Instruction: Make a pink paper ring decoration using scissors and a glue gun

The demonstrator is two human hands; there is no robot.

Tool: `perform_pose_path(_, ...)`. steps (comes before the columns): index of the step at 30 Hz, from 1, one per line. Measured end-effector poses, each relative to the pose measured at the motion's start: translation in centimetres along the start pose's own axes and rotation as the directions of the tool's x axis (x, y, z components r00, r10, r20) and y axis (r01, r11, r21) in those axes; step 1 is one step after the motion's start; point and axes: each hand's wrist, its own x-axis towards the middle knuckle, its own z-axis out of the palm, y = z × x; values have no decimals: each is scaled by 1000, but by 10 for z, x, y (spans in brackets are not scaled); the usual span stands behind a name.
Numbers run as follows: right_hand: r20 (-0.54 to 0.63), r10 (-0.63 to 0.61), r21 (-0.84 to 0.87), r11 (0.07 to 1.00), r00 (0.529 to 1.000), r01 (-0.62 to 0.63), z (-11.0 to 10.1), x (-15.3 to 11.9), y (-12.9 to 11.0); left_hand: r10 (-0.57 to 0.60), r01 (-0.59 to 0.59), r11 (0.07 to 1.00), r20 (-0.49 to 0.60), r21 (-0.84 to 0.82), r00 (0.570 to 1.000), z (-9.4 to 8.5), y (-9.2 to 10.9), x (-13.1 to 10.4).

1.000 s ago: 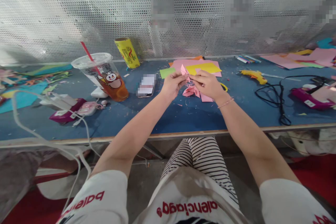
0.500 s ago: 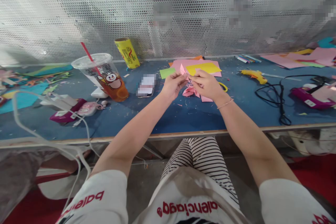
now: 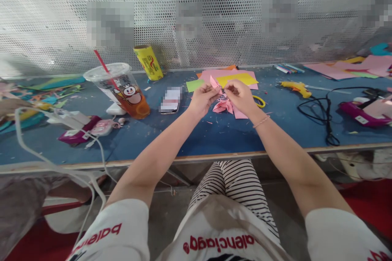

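My left hand (image 3: 203, 98) is closed on a small piece of pink paper (image 3: 215, 82), whose pointed tip sticks up above the fingers. Just to its right, my right hand (image 3: 239, 94) is pinched beside the paper's edge; whatever is between its fingertips is too small to make out. Below the hands lie folded pink paper pieces (image 3: 223, 106) among fine scraps. The yellow handle of a pair of scissors (image 3: 260, 101) shows beyond my right wrist. Behind the hands is a stack of coloured sheets, with a yellow sheet (image 3: 240, 79) on top.
Left stand a lidded cup of tea (image 3: 131, 100), a yellow tube (image 3: 149, 63) and a phone (image 3: 170, 100). A purple power strip (image 3: 81, 128) trails white cables. Right lie a yellow glue gun (image 3: 296, 87) and black cord (image 3: 327, 118). Another person's hand (image 3: 12, 107) reaches in far left.
My right hand has drawn slightly away from the pink paper, its fingers now pinched more upright. The pink paper has tilted a little. Another person's hand has appeared at the far left.
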Motion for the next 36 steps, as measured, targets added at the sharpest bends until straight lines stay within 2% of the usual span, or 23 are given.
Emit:
perform_pose_path(9,4,38,18,999,999,-38,1,-1,-3,88,-94,994,96,51,991,1,-1,-1)
perform_pose_path(19,-20,-110,-76,991,994,108,-1,-1,-6,197,-216,970,165,110,966,1,-2,-2)
perform_pose_path(29,-99,-150,-59,988,984,145,-3,-3,-13,216,-233,969,178,86,960,6,1,-4)
perform_pose_path(36,-88,-192,-122,976,977,180,-4,-4,-12,228,-242,969,188,55,955,5,-1,-3)
